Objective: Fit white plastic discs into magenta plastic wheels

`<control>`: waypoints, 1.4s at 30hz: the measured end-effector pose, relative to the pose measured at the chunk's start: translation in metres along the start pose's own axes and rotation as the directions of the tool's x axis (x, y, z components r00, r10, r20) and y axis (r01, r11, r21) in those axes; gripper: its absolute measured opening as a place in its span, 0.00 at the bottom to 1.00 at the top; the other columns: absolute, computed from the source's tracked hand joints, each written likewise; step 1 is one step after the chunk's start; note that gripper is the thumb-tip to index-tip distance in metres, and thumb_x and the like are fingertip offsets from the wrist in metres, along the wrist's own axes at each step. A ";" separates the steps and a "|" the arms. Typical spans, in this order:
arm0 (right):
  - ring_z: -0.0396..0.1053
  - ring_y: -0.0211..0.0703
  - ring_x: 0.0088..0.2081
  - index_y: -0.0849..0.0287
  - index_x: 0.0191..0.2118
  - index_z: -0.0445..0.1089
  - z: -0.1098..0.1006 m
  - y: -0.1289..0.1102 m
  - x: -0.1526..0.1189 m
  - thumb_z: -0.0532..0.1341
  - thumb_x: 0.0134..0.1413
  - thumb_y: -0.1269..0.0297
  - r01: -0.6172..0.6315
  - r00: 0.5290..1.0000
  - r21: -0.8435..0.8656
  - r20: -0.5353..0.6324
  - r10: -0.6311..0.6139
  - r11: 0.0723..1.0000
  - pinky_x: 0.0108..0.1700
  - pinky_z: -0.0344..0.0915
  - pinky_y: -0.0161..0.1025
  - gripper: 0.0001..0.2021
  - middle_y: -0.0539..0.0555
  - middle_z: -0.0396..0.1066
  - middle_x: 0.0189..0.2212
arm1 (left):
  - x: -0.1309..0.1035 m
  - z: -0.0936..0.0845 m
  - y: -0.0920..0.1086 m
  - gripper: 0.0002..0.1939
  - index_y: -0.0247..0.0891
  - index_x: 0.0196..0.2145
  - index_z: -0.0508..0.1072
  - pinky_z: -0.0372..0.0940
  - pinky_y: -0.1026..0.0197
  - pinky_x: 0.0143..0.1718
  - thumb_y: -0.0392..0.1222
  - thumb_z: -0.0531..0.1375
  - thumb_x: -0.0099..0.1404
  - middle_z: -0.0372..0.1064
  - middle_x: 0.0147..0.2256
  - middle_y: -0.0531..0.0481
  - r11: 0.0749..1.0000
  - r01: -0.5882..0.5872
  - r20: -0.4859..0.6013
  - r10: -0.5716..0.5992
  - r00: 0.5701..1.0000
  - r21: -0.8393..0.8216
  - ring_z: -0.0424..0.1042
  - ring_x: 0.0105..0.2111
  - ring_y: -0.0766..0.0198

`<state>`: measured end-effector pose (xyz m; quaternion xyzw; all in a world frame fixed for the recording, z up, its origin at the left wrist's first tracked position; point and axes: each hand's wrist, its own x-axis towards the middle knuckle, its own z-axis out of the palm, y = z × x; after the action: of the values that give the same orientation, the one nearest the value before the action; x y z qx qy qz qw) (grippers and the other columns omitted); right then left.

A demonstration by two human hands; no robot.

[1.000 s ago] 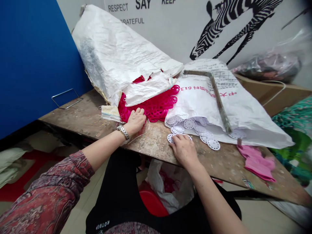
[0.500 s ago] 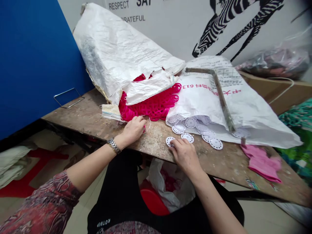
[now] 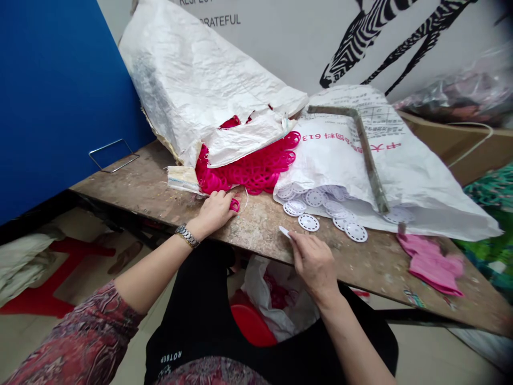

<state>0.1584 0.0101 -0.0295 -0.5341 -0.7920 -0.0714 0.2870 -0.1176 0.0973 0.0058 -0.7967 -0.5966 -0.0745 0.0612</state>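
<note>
Since before, the left hand has pulled out a pink ring; the right hand lifted a white disc.

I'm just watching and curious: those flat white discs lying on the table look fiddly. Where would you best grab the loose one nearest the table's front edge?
Probably by its rim, from the near side. The white disc lies flat on the wooden table, clear of the others spilling from the white sack, so a fingertip could likely tip up its near edge for a pinch, much as the right hand pinches another disc by its edge.
</note>
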 end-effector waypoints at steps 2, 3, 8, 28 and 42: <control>0.72 0.48 0.41 0.62 0.48 0.72 0.000 0.002 0.002 0.51 0.68 0.65 -0.048 0.999 0.005 -0.014 0.048 0.999 0.43 0.60 0.40 0.14 0.59 0.78 0.41 | 0.002 0.000 -0.001 0.25 0.33 0.54 0.67 0.62 0.53 0.50 0.49 0.61 0.63 0.67 0.44 0.40 0.999 0.007 0.019 -0.006 1.000 -0.037 0.66 0.46 0.52; 0.72 0.48 0.41 0.62 0.49 0.72 0.001 0.003 0.003 0.51 0.68 0.65 -0.072 0.997 0.008 -0.021 0.072 0.997 0.43 0.61 0.40 0.15 0.60 0.77 0.42 | 0.002 0.000 -0.001 0.25 0.33 0.54 0.66 0.62 0.53 0.50 0.49 0.61 0.63 0.67 0.44 0.40 0.998 0.008 0.025 -0.006 1.000 -0.056 0.66 0.47 0.52; 0.72 0.49 0.39 0.61 0.46 0.73 0.003 0.007 0.007 0.52 0.66 0.63 -0.164 0.986 0.087 -0.024 0.167 0.983 0.41 0.62 0.41 0.14 0.60 0.76 0.38 | 0.002 0.003 -0.004 0.25 0.33 0.54 0.66 0.62 0.52 0.51 0.48 0.62 0.63 0.67 0.44 0.41 0.989 0.020 -0.005 -0.021 1.000 -0.145 0.67 0.48 0.51; 0.68 0.39 0.31 0.57 0.28 0.71 -0.028 -0.043 0.006 0.73 0.38 0.54 -0.445 0.703 0.874 0.476 0.529 -0.195 0.33 0.68 0.35 0.16 0.49 0.74 0.29 | -0.063 -0.013 0.088 0.36 0.42 0.66 0.47 0.63 0.45 0.58 0.41 0.60 0.65 0.60 0.58 0.36 0.726 -0.460 -0.411 0.263 0.873 -0.511 0.63 0.58 0.49; 0.72 0.41 0.33 0.57 0.32 0.71 -0.031 -0.054 -0.010 0.71 0.43 0.58 -0.392 0.646 0.840 0.542 0.538 -0.375 0.33 0.69 0.36 0.13 0.50 0.76 0.33 | -0.079 -0.006 0.104 0.31 0.39 0.63 0.53 0.66 0.46 0.57 0.49 0.58 0.67 0.60 0.57 0.35 0.703 -0.507 -0.414 0.322 0.852 -0.498 0.64 0.57 0.49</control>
<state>0.1250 -0.0338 0.0011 -0.4188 -0.2541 0.6202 0.6127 -0.0397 -0.0072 -0.0046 -0.8692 -0.3297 -0.3584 -0.0855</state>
